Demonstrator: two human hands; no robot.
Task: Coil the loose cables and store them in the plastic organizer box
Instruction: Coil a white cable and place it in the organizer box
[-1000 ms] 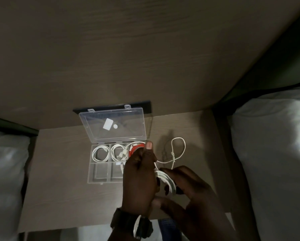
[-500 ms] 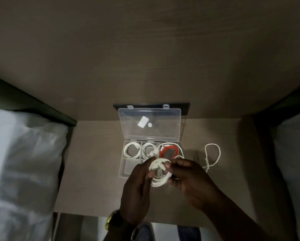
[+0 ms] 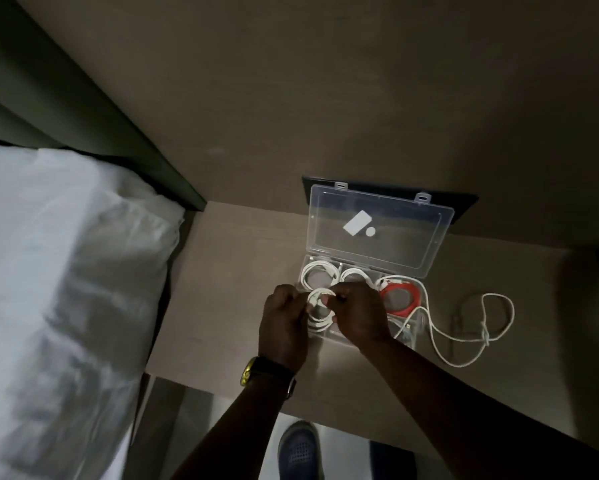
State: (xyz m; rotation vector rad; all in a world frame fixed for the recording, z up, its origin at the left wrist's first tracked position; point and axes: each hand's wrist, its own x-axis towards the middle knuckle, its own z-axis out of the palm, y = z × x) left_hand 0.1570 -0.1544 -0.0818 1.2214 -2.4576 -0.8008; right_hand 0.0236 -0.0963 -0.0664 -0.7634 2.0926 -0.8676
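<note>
A clear plastic organizer box (image 3: pixel 419 308) lies open on the bedside table, its lid (image 3: pixel 412 237) tilted up against the wall. Two white coils (image 3: pixel 317 271) fill its back left compartments and a red coil (image 3: pixel 400 301) its back right one. My left hand (image 3: pixel 284 323) and my right hand (image 3: pixel 358 315) both pinch one coiled white cable (image 3: pixel 318 311) over the box's front left corner. A loose white cable (image 3: pixel 478 336) trails from the box onto the table at the right.
A white pillow (image 3: pixel 66 289) lies close on the left. The wooden table (image 3: pixel 228 306) ends at a front edge near my wrists. A wall panel rises behind the box. A blue shoe (image 3: pixel 300 448) shows on the floor below.
The view has swung so the box sits further right. Both hands with the white coil have moved forward over the box's front left part.
</note>
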